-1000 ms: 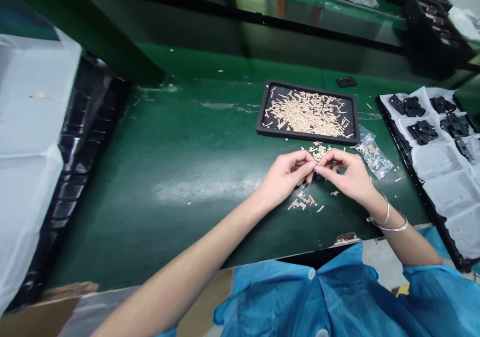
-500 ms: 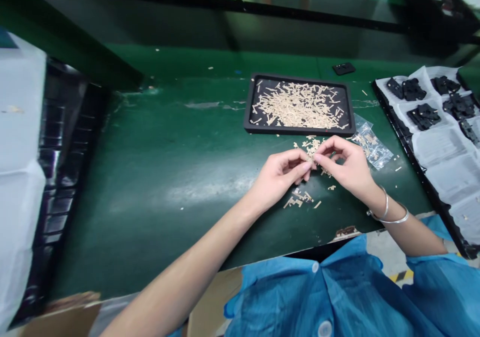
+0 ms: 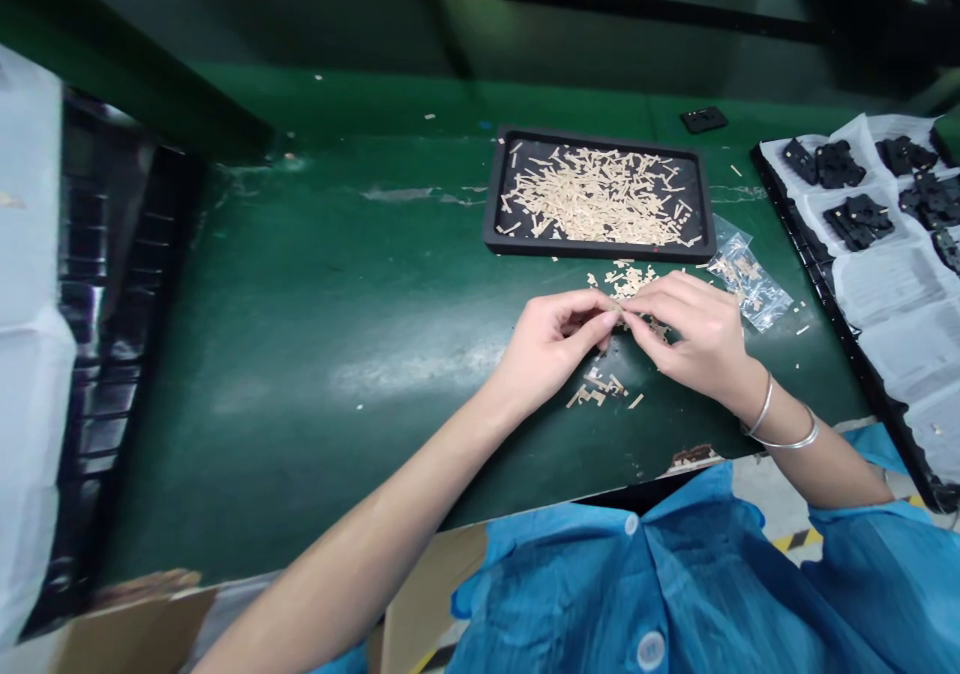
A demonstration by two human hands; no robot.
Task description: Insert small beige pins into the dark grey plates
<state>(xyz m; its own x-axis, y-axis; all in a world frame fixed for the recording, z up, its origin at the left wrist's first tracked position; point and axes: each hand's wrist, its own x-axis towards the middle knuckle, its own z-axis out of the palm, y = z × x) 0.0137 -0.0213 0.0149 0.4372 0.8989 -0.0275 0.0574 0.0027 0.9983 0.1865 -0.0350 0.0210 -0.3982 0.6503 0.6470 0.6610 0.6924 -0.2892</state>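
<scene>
My left hand (image 3: 559,339) and my right hand (image 3: 690,329) meet fingertip to fingertip above the bench, both closed in a pinch. Between them is a tiny beige piece, mostly covered by the fingers, so its shape does not show. Beneath and behind the fingers spreads a pile of small beige pieces (image 3: 630,280). Nearer to me lies a smaller scatter of beige strips and bits (image 3: 598,388). Just beyond the hands sits a shallow black tray (image 3: 600,251) holding many thin beige strips (image 3: 600,199).
A clear plastic bag (image 3: 761,289) with beige bits lies right of the hands. At far right, a lined tray (image 3: 889,284) holds black parts (image 3: 859,221). One flat black part (image 3: 703,119) rests at the back. Another black tray (image 3: 97,334) stands at the left edge of the green bench (image 3: 300,354).
The view has shifted slightly. My right hand has turned, its fingers now lying straighter and closer together. The fingertips of both hands stay together in a pinch.
</scene>
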